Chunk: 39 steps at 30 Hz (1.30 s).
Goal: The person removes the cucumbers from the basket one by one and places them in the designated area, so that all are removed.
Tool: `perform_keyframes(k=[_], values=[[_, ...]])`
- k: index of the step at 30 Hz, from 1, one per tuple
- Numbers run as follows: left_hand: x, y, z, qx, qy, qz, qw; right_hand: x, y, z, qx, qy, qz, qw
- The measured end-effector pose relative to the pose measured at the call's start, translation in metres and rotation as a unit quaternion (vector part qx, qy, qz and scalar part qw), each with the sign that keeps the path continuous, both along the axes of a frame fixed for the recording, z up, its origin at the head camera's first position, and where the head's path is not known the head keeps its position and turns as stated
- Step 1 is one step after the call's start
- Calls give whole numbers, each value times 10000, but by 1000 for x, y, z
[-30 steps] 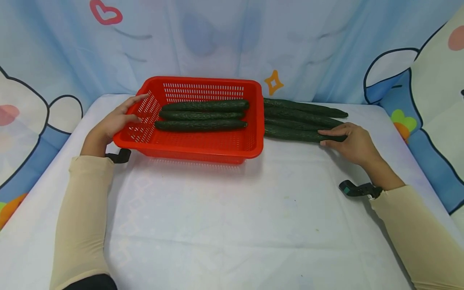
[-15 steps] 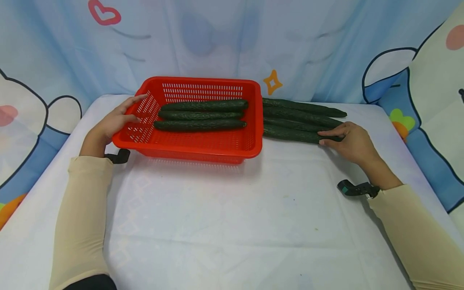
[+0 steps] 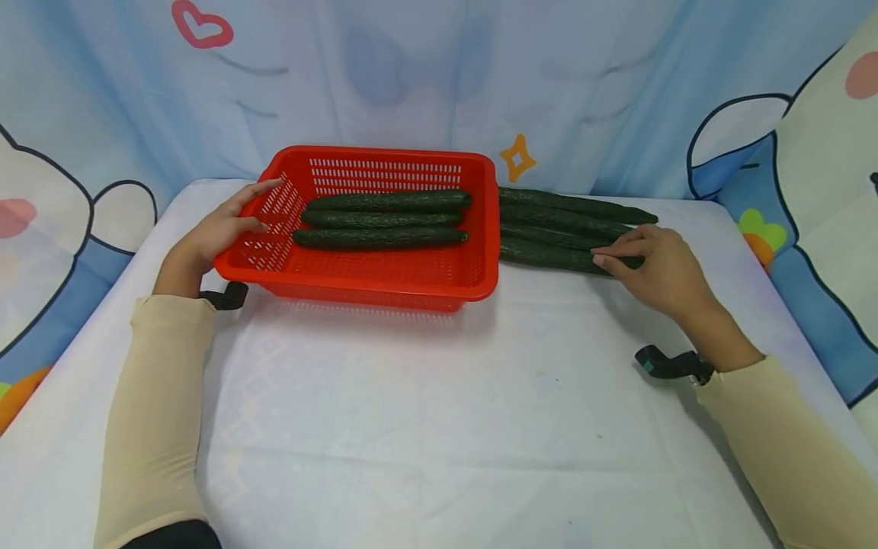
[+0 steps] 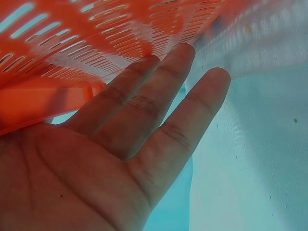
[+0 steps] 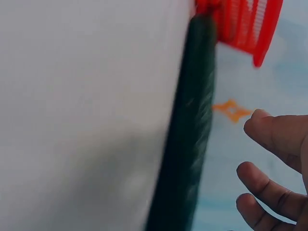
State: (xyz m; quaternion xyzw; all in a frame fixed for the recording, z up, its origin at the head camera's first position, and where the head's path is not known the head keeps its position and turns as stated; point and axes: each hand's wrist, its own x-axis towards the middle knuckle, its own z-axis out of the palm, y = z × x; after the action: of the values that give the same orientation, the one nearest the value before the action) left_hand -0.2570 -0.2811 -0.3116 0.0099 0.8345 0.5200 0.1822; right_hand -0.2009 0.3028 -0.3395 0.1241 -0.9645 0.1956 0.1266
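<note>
A red plastic basket (image 3: 370, 282) stands at the back of the table, with three dark green cucumbers (image 3: 380, 237) lying side by side in it. My left hand (image 3: 213, 232) holds the basket's left end, thumb and index finger over the rim. Its other fingers (image 4: 144, 103) stretch along the outside wall underneath in the left wrist view. Several more cucumbers (image 3: 549, 255) lie beside the basket, their left ends hidden by it. Over the nearest one's right end is my right hand (image 3: 661, 267). In the right wrist view its fingers (image 5: 281, 137) are spread apart, beside the cucumber (image 5: 185, 125).
A white cloth (image 3: 425, 427) covers the table. Behind it hangs a light blue printed curtain (image 3: 411, 76), close to the basket's back rim. Black wrist cameras (image 3: 668, 364) sit on both wrists.
My right hand has shifted slightly left along the nearest cucumber, and its wrist has dropped a little nearer. The left hand and the basket stay in place.
</note>
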Motion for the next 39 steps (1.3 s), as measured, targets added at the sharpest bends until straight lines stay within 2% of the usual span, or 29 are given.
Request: perform_keyframes(k=[4, 10, 17, 23, 31, 39], values=[[-1, 0, 0, -30, 15, -18, 10000, 10, -17, 11, -5, 206, 229, 9995], [0, 1, 2, -46, 53, -34, 10000, 23, -40, 24, -90, 278, 503, 9983], [-1, 2, 3, 57, 98, -4, 9999, 23, -62, 36, -243, 482, 864, 9948], [-1, 0, 0, 101, 28, 52, 9999, 2, -94, 46, -134, 416, 1215, 9916], [-2, 0, -5, 235, -49, 95, 9997, -42, -134, 47, 74, 290, 1800, 9832], [-1, -2, -2, 203, -24, 115, 9997, -78, -168, 49, 828, 274, 1996, 9760]])
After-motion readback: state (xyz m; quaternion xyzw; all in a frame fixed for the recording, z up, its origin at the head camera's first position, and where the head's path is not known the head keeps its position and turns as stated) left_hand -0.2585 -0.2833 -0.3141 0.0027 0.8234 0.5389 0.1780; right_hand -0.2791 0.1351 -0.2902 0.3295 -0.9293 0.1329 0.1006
